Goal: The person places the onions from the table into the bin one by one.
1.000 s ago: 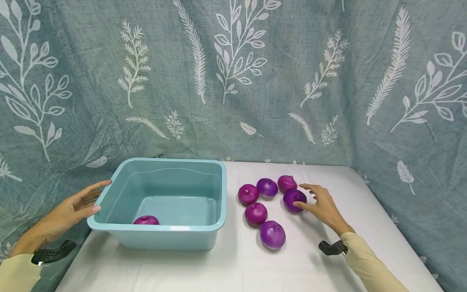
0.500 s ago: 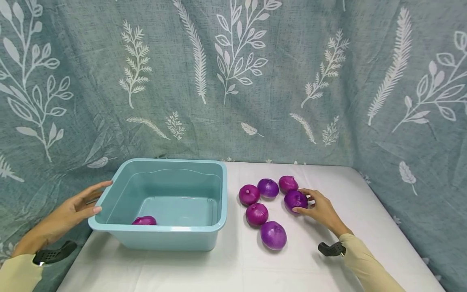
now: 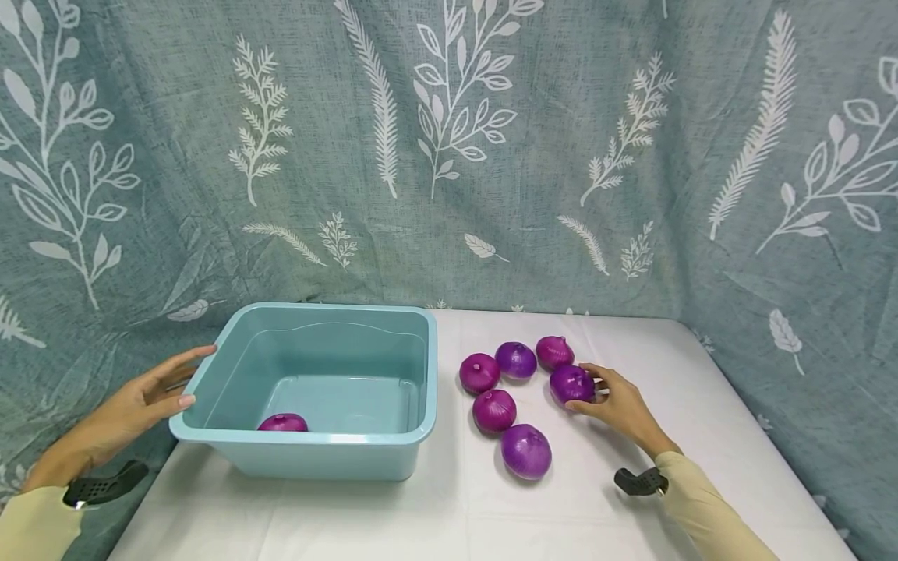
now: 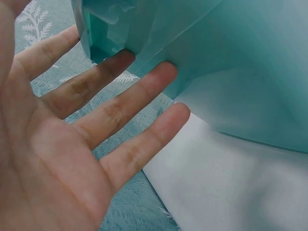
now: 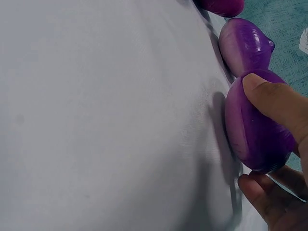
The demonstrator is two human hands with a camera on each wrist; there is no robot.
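My right hand (image 3: 620, 403) holds a purple onion (image 3: 570, 384) on the right part of the table, thumb on its near side and fingers behind. In the right wrist view the thumb (image 5: 274, 101) presses on that onion's upper side. My left hand (image 3: 129, 409) rests against the left side of a light blue plastic tub (image 3: 302, 439), its thumb at the rim. Straight, spread fingers (image 4: 144, 96) lie along the tub's outer wall in the left wrist view. Inside the tub, near its front wall, lies one magenta onion (image 3: 283, 422), partly hidden by the rim.
Several more onions lie loosely grouped between tub and right hand: a magenta one (image 3: 554, 352) right behind the held onion, a violet one (image 3: 516, 360) beside it, a larger violet one (image 3: 526, 452) nearest the front. White cloth (image 3: 365, 518) covers the table; a patterned curtain (image 3: 449, 234) hangs behind.
My right hand's fingers have come in from apart and now grip the onion, which has shifted slightly right. The onion in the tub has rocked a little. The left hand stays put.
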